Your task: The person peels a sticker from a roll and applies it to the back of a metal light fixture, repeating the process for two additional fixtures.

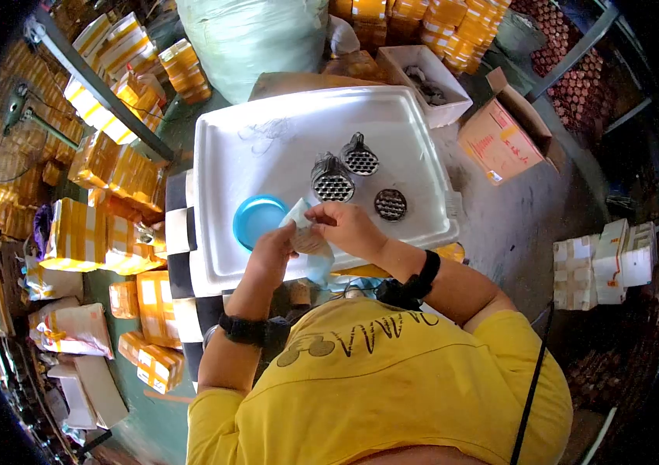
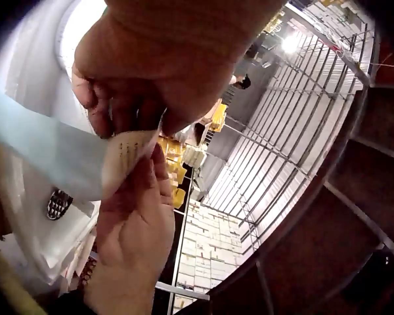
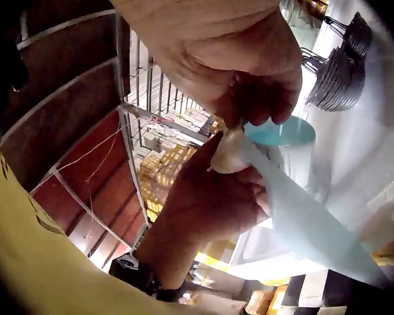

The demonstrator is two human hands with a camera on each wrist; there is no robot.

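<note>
A pale blue strip (image 1: pixel 315 258) with a cream label on it hangs between my two hands over the near edge of a white tray (image 1: pixel 225 132). My left hand (image 1: pixel 271 253) pinches the strip on its left side. My right hand (image 1: pixel 354 231) pinches the upper edge with thumb and fingertips. The label (image 2: pixel 126 157) shows small printing in the left wrist view, and the strip's loose length trails away from it. Behind my left hand stands a round light-blue thing (image 1: pixel 248 215). Beyond my right hand lie stacked black perforated pieces with loops (image 1: pixel 334 187).
A separate black perforated disc (image 1: pixel 390 204) lies on the tray's right. A white foam box (image 1: pixel 453 105) and an open carton (image 1: pixel 502 139) stand beyond the tray. Taped boxes (image 1: pixel 77 236) crowd the left floor; a large pale sack (image 1: pixel 252 46) stands behind.
</note>
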